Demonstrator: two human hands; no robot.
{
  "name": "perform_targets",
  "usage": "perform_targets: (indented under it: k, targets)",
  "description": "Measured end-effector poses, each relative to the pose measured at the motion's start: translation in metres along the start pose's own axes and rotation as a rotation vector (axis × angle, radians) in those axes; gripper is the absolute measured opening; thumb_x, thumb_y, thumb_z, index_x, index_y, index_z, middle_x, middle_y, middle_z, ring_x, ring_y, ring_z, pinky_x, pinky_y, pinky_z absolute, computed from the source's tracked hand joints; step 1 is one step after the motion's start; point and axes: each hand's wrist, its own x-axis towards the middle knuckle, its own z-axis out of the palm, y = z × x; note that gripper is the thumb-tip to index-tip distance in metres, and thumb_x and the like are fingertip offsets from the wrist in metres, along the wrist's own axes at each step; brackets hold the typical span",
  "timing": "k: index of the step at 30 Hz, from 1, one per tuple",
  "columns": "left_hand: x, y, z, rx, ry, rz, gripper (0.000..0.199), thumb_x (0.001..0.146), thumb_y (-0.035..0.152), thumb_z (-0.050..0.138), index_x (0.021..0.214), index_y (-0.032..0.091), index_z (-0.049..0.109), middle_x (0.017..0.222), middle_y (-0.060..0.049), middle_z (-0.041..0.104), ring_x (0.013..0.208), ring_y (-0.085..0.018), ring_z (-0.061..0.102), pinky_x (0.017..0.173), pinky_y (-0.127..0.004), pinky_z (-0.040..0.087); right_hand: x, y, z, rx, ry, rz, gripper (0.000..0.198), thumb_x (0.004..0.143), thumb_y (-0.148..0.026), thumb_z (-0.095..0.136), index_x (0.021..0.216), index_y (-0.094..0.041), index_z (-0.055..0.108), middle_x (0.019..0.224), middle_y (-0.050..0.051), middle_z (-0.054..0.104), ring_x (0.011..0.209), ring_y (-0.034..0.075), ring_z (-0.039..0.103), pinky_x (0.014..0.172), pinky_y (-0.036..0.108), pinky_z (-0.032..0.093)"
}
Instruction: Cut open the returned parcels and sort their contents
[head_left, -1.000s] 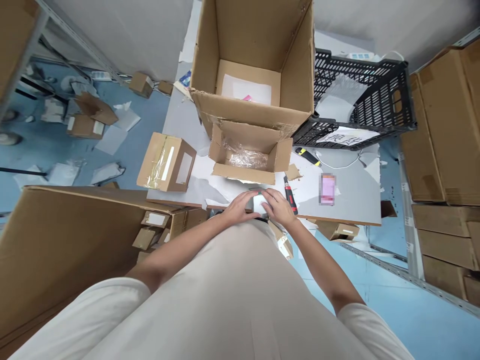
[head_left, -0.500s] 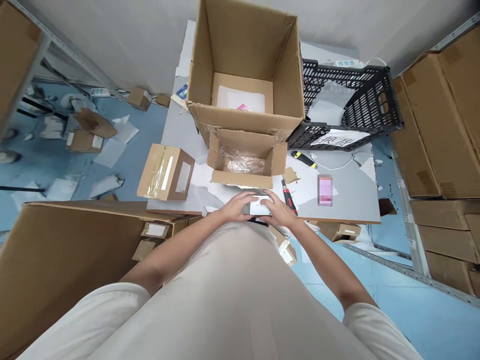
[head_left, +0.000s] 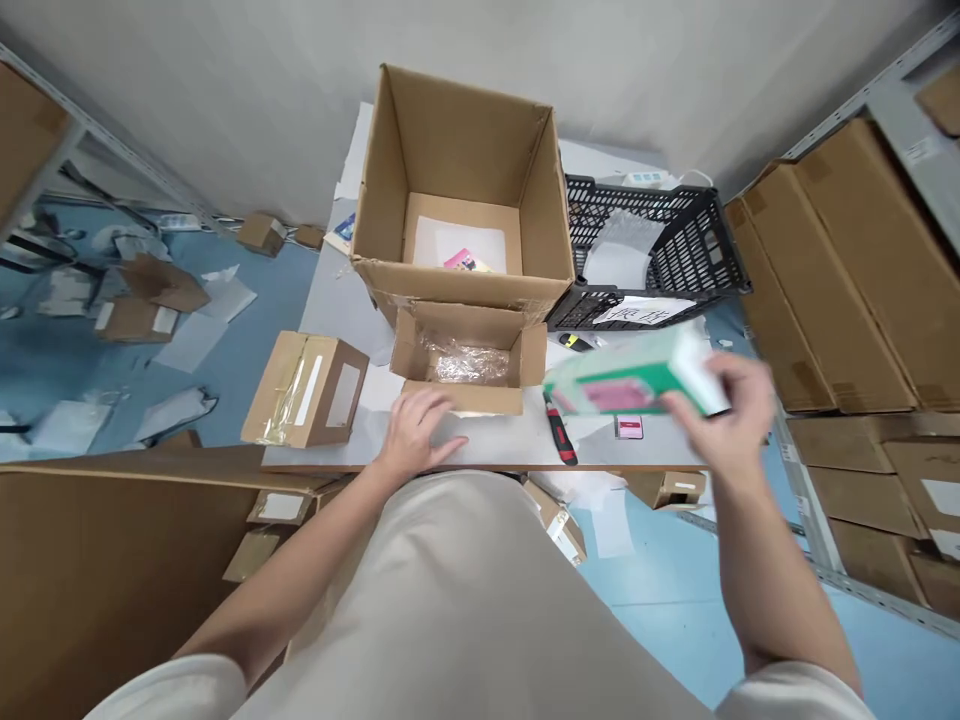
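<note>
My right hand (head_left: 739,405) grips one end of a long green, white and pink box (head_left: 622,380), held up over the right part of the table and smeared by motion. My left hand (head_left: 420,432) lies with fingers apart by the left front corner of a small open carton (head_left: 469,398); I cannot tell if it touches the flap. Crumpled clear plastic wrap (head_left: 471,363) is inside that carton. Below the held box are a red and black utility knife (head_left: 561,435) and a phone-like pink rectangle (head_left: 628,428).
Behind the small carton stands a large open carton (head_left: 461,285) with papers inside. A black plastic crate (head_left: 720,255) is to its right, a taped carton (head_left: 281,390) to the left. A yellow and black cutter (head_left: 576,342) lies before the crate. Stacked cartons (head_left: 840,300) line the right shelf.
Both hands were together on a box end at the table's front edge. My left hand has let go and moved left; my right hand has swung the box up and right. The view has shifted.
</note>
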Motion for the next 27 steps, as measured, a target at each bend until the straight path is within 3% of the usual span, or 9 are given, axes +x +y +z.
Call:
perform_targets:
  k: [3,5,9,12,14,17,21,24,27]
  targets:
    - [0.01,-0.01,0.006,0.129,-0.02,-0.106,0.039,0.08,0.039,0.061,0.115,0.023,0.06,0.126,-0.014,0.06,0.124,-0.036,0.048,0.108,-0.062,0.019,0.087,0.029,-0.013,-0.121,0.33,0.055,0.042,0.074,-0.044,0.062,0.105,-0.022,0.044,0.101,0.008,0.048,0.088,0.021,0.054,0.076,0.039,0.046]
    - [0.015,-0.014,0.014,0.138,-0.074,-0.106,0.028,0.082,0.025,0.056,0.109,0.025,0.062,0.114,-0.011,0.067,0.113,-0.032,0.058,0.108,-0.064,0.015,0.138,0.052,0.014,-0.237,0.337,0.164,0.044,0.074,-0.043,0.061,0.104,-0.019,0.041,0.102,0.009,0.047,0.093,0.021,0.052,0.082,0.04,0.044]
    - [0.016,-0.013,0.025,0.168,-0.065,-0.119,0.025,0.083,0.014,0.049,0.098,0.026,0.065,0.097,-0.006,0.072,0.087,-0.023,0.066,0.108,-0.063,0.015,0.193,0.091,0.113,-0.352,0.071,0.508,0.048,0.072,-0.043,0.063,0.106,-0.017,0.042,0.109,0.013,0.047,0.101,0.027,0.052,0.09,0.047,0.041]
    - [0.015,-0.009,0.027,0.209,-0.031,-0.112,0.024,0.085,0.015,0.047,0.097,0.026,0.065,0.096,-0.005,0.072,0.084,-0.022,0.065,0.109,-0.062,0.016,0.19,0.107,0.176,-0.324,-0.123,0.652,0.049,0.072,-0.04,0.064,0.111,-0.018,0.043,0.118,0.016,0.046,0.106,0.03,0.053,0.093,0.048,0.041]
    - [0.014,-0.006,0.027,0.221,-0.025,-0.112,0.024,0.086,0.014,0.047,0.098,0.026,0.064,0.096,-0.004,0.072,0.085,-0.022,0.065,0.108,-0.061,0.015,0.181,0.113,0.199,-0.344,-0.24,0.737,0.051,0.074,-0.04,0.063,0.116,-0.017,0.043,0.123,0.019,0.045,0.109,0.031,0.053,0.095,0.049,0.04]
    - [0.013,-0.005,0.028,0.21,-0.018,-0.126,0.026,0.085,0.012,0.047,0.098,0.026,0.064,0.095,-0.004,0.072,0.088,-0.022,0.066,0.108,-0.061,0.016,0.175,0.121,0.208,-0.434,-0.409,0.82,0.059,0.074,-0.047,0.062,0.121,-0.016,0.045,0.129,0.022,0.044,0.116,0.036,0.051,0.097,0.056,0.036]
    - [0.012,-0.006,0.028,0.158,-0.023,-0.145,0.025,0.082,0.014,0.05,0.097,0.025,0.065,0.097,-0.006,0.072,0.09,-0.024,0.066,0.108,-0.062,0.018,0.181,0.135,0.195,-0.467,-0.643,0.809,0.06,0.079,-0.06,0.053,0.121,-0.017,0.05,0.132,0.023,0.048,0.123,0.038,0.045,0.098,0.061,0.031]
    - [0.013,-0.007,0.027,0.146,-0.043,-0.156,0.028,0.08,0.015,0.051,0.101,0.025,0.065,0.103,-0.008,0.071,0.097,-0.026,0.065,0.108,-0.062,0.019,0.18,0.144,0.185,-0.415,-0.712,0.748,0.056,0.085,-0.062,0.039,0.116,-0.017,0.052,0.128,0.021,0.053,0.121,0.037,0.047,0.098,0.061,0.031]
    - [0.014,-0.008,0.025,0.166,-0.05,-0.152,0.033,0.078,0.015,0.053,0.107,0.025,0.063,0.109,-0.009,0.069,0.105,-0.028,0.062,0.108,-0.062,0.018,0.169,0.147,0.182,-0.382,-0.696,0.696,0.049,0.088,-0.057,0.039,0.111,-0.017,0.053,0.122,0.019,0.057,0.115,0.033,0.052,0.098,0.058,0.033]
